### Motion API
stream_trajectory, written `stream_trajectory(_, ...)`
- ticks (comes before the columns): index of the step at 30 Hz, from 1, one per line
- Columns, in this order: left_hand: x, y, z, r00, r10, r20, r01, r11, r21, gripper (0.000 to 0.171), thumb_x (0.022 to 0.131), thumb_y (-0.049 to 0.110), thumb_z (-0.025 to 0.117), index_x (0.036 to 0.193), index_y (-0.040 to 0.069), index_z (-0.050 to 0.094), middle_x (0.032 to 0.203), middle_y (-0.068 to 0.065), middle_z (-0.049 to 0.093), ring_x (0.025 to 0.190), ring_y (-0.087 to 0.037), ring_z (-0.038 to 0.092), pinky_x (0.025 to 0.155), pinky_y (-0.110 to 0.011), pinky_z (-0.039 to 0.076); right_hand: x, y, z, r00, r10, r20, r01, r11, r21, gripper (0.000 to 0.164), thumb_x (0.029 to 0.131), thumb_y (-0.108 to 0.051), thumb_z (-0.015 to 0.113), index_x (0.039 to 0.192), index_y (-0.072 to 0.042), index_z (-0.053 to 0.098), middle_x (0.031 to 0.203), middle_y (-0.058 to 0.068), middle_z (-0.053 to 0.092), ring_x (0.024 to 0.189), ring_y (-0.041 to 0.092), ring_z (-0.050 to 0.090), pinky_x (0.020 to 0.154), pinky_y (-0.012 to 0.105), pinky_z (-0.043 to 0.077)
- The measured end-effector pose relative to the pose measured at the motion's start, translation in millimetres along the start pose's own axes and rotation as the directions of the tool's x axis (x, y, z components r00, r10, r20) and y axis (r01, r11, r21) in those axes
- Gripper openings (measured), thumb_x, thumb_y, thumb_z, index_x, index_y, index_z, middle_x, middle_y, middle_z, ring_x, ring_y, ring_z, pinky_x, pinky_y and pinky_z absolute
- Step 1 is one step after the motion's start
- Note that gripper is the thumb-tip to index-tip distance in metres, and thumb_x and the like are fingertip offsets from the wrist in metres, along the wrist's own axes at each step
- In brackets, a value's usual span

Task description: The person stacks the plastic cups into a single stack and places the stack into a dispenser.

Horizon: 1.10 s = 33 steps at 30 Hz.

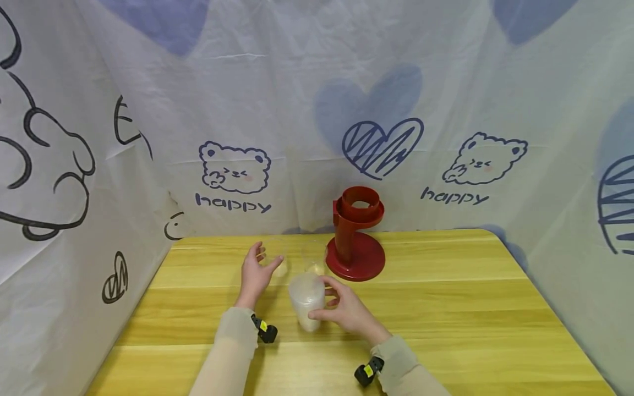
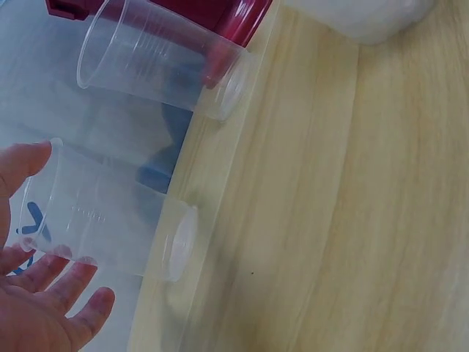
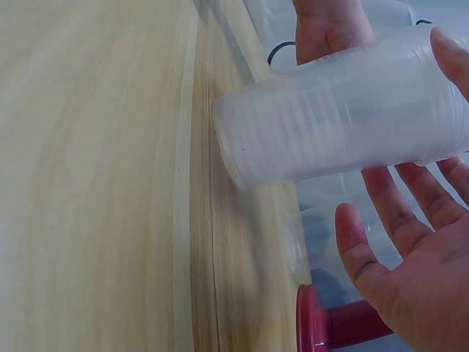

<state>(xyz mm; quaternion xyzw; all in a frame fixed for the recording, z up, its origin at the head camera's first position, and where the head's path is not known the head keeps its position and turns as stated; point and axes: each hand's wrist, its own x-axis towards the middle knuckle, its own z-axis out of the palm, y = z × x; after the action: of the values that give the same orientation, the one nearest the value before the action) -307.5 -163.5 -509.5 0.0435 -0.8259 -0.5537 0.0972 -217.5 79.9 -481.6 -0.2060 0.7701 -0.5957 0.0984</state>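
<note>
My left hand (image 1: pixel 256 275) is around a clear plastic cup (image 2: pixel 110 213) standing near the table's back edge. Its thumb is at the rim, and several fingertips show against the cup's other side. Beside it, closer to the red stand, a second clear cup (image 2: pixel 157 62) stands upright. With my right hand (image 1: pixel 344 308) I hold a stack of nested plastic cups (image 1: pixel 307 300), thumb on the near side and fingers on the far side. The stack is cloudy white and nearly upright, its base close over the table in the right wrist view (image 3: pixel 308 121).
A red stand (image 1: pixel 354 253) with a round base and a ring-shaped holder on top is behind and right of the cups. The wood-grain table (image 1: pixel 446 308) ends at a white printed cloth (image 1: pixel 297 110) hanging at the back and sides.
</note>
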Motion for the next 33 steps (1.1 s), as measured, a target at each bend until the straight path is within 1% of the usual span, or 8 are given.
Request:
stream_trajectory(4,-1.1,-1.3,-1.2,1.0,0.001,-0.011,-0.001,1.0,-0.03,0.077,0.086,0.025,0.078,0.146,-0.001,0.037,0.138,-0.023,0.048,0.125,-0.039,0.046,0.105,-0.051,0.041,-4.4,-12.0,-1.4,1.0,-0.005,0.003,0.005,1.0,0.009,0.068,0.082,-0.01,0.081,0.14,0.001,0.047,0.127,0.02,0.055,0.112,0.039,0.056,0.092,0.058,0.049)
stream_trajectory(8,-4.7,2.9,-5.9,0.999,0.019,-0.031,-0.021,0.997,-0.068,0.075,0.085,0.024,0.079,0.144,-0.001,0.039,0.135,-0.023,0.05,0.123,-0.038,0.049,0.104,-0.05,0.042,0.8,7.8,0.3,1.0,-0.001,-0.006,0.001,1.0,0.002,0.071,0.081,-0.015,0.083,0.141,-0.003,0.047,0.129,0.017,0.055,0.111,0.035,0.057,0.092,0.054,0.051)
stream_trajectory(11,-8.9,11.0,-11.5,0.998,0.047,-0.038,-0.05,0.994,-0.093,0.072,0.085,0.022,0.079,0.142,0.0,0.041,0.133,-0.021,0.052,0.121,-0.036,0.051,0.104,-0.049,0.043,5.2,24.0,1.0,1.0,0.0,-0.014,0.0,1.0,-0.009,0.074,0.08,-0.019,0.084,0.143,-0.007,0.046,0.13,0.014,0.055,0.111,0.03,0.058,0.091,0.049,0.052)
stream_trajectory(17,-21.2,36.3,-28.1,0.99,0.139,-0.008,-0.138,0.977,-0.16,0.067,0.086,0.02,0.078,0.141,0.002,0.043,0.133,-0.018,0.053,0.12,-0.031,0.053,0.105,-0.047,0.042,5.4,25.2,0.5,1.0,-0.006,-0.019,0.006,1.0,-0.015,0.076,0.079,-0.025,0.084,0.143,-0.007,0.047,0.131,0.014,0.055,0.11,0.028,0.058,0.091,0.048,0.053)
stream_trajectory(22,-33.0,60.5,-41.6,0.973,0.228,0.029,-0.222,0.965,-0.138,0.067,0.087,0.019,0.077,0.143,0.003,0.045,0.133,-0.016,0.055,0.119,-0.03,0.055,0.105,-0.045,0.043,5.9,23.5,1.3,1.0,0.001,-0.021,-0.002,1.0,-0.029,0.074,0.08,-0.022,0.084,0.143,-0.007,0.047,0.13,0.011,0.056,0.111,0.027,0.057,0.091,0.047,0.053)
stream_trajectory(26,-41.2,75.6,-48.1,0.958,0.28,0.058,-0.271,0.954,-0.127,0.066,0.087,0.019,0.078,0.142,0.004,0.046,0.132,-0.014,0.057,0.118,-0.028,0.056,0.105,-0.044,0.042,5.5,19.8,2.3,1.0,0.011,-0.021,-0.011,1.0,-0.014,0.074,0.081,-0.016,0.083,0.143,-0.005,0.045,0.124,0.01,0.058,0.111,0.028,0.056,0.092,0.052,0.051)
stream_trajectory(29,-47.1,85.4,-50.4,0.94,0.332,0.079,-0.319,0.937,-0.141,0.063,0.086,0.017,0.078,0.141,0.005,0.048,0.131,-0.014,0.058,0.117,-0.028,0.057,0.105,-0.044,0.042,2.6,9.0,1.9,1.0,0.018,-0.015,-0.018,1.0,0.01,0.071,0.082,-0.012,0.082,0.142,-0.002,0.046,0.12,0.01,0.059,0.11,0.031,0.055,0.093,0.057,0.048)
stream_trajectory(33,-56.3,98.2,-51.2,0.907,0.408,0.102,-0.391,0.908,-0.15,0.06,0.085,0.012,0.079,0.138,0.006,0.051,0.127,-0.013,0.06,0.113,-0.024,0.058,0.103,-0.042,0.045,-4.1,-12.2,-0.1,1.0,0.021,0.0,-0.021,1.0,0.02,0.067,0.083,-0.011,0.08,0.14,0.0,0.047,0.118,0.01,0.06,0.11,0.032,0.055,0.094,0.059,0.047)
